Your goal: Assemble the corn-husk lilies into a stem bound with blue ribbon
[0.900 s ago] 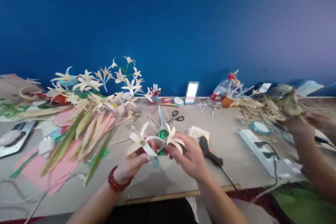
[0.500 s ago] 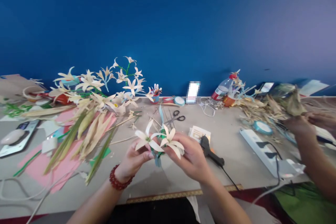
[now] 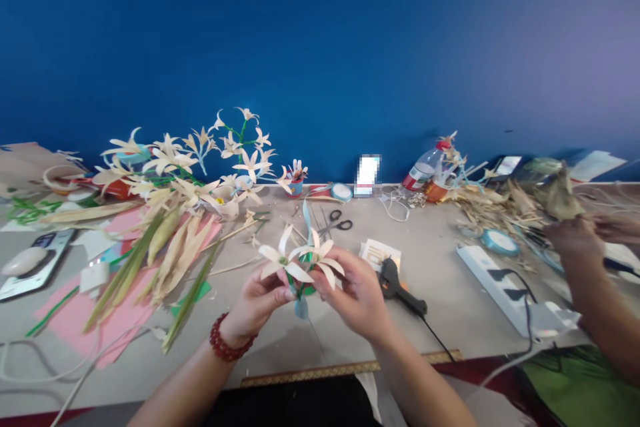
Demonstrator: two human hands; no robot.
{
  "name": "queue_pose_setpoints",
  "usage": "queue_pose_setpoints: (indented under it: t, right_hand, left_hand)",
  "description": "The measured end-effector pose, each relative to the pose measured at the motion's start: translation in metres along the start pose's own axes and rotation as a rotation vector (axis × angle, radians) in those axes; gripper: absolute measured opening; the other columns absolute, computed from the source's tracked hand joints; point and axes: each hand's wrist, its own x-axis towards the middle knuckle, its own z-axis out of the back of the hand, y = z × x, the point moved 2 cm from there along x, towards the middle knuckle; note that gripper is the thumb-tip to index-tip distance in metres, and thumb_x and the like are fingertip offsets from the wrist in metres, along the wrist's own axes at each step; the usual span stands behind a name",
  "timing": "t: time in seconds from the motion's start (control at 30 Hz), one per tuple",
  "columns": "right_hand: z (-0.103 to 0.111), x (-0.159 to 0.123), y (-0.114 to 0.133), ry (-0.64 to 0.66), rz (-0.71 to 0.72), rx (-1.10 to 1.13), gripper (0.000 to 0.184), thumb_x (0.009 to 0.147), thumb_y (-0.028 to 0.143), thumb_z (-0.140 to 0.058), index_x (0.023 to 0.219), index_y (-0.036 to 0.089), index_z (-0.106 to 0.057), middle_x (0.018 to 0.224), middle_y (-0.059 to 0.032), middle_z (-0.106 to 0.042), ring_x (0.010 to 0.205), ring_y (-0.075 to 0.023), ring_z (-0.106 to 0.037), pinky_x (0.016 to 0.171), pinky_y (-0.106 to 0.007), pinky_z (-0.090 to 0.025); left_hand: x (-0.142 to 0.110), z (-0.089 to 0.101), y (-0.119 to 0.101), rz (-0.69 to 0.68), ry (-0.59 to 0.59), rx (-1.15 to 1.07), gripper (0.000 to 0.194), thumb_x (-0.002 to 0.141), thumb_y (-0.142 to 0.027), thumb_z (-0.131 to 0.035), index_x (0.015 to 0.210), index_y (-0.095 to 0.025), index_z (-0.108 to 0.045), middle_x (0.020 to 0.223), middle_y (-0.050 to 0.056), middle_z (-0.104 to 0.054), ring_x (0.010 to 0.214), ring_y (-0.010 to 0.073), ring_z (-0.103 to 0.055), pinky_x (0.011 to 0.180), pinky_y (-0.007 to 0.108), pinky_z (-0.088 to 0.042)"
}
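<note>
Two cream husk flowers (image 3: 285,260) are held side by side above the table, close to my body. My left hand (image 3: 265,297), with a red bead bracelet (image 3: 229,339) on its wrist, is closed around the left flower and its green stem. Behind the right flower (image 3: 323,259) the fingers of my right hand (image 3: 357,293) are closed, gripping that flower's stem. A pale blue ribbon (image 3: 307,217) rises behind the blooms, and a blue end (image 3: 301,309) hangs below them. The fingertips are partly hidden by petals.
Black scissors (image 3: 340,221) lie beyond my hands; a black glue gun (image 3: 403,288) rests to the right. Dried husks (image 3: 175,260) and a bunch of flowers (image 3: 173,153) are on the left. A white power strip (image 3: 493,280) and a co-worker's hands (image 3: 575,240) are on the right.
The two flowers have tilted slightly, with the right one shifted a little left and up, showing more stem between them. The co-worker's hands have moved slightly.
</note>
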Motion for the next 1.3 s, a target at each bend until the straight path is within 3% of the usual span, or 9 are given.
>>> queue_pose_setpoints:
  t: [0.17, 0.53, 1.3]
  right_hand:
    - [-0.0018, 0.0013, 0.0029, -0.075, 0.082, -0.048, 0.012, 0.089, 0.023, -0.059, 0.078, 0.021, -0.057, 0.066, 0.0024, -0.058, 0.057, -0.0107, -0.051, 0.055, -0.021, -0.040]
    - [-0.0055, 0.0009, 0.0024, -0.153, 0.096, -0.076, 0.015, 0.087, 0.023, -0.060, 0.073, 0.020, -0.056, 0.065, 0.0014, -0.060, 0.058, -0.0115, -0.053, 0.056, -0.022, -0.041]
    - [-0.0071, 0.0016, -0.0014, -0.157, 0.086, -0.084, 0.014, 0.089, 0.026, -0.059, 0.076, 0.020, -0.060, 0.067, 0.0006, -0.059, 0.058, -0.0122, -0.053, 0.057, -0.023, -0.042]
  left_hand:
    - [0.0015, -0.0035, -0.0012, 0.013, 0.017, -0.025, 0.015, 0.076, -0.026, -0.076, 0.076, -0.016, -0.065, 0.077, 0.003, -0.061, 0.072, 0.0149, -0.055, 0.066, 0.027, -0.046]
    - [0.0018, -0.0057, -0.0012, 0.021, -0.002, -0.090, 0.010, 0.079, -0.020, -0.074, 0.078, -0.017, -0.065, 0.083, 0.003, -0.068, 0.076, 0.0151, -0.063, 0.070, 0.025, -0.047]
    - [0.0051, -0.0079, -0.0042, 0.027, -0.051, -0.088, 0.013, 0.075, -0.020, -0.077, 0.073, -0.016, -0.065, 0.083, 0.003, -0.065, 0.076, 0.0148, -0.059, 0.069, 0.025, -0.046]
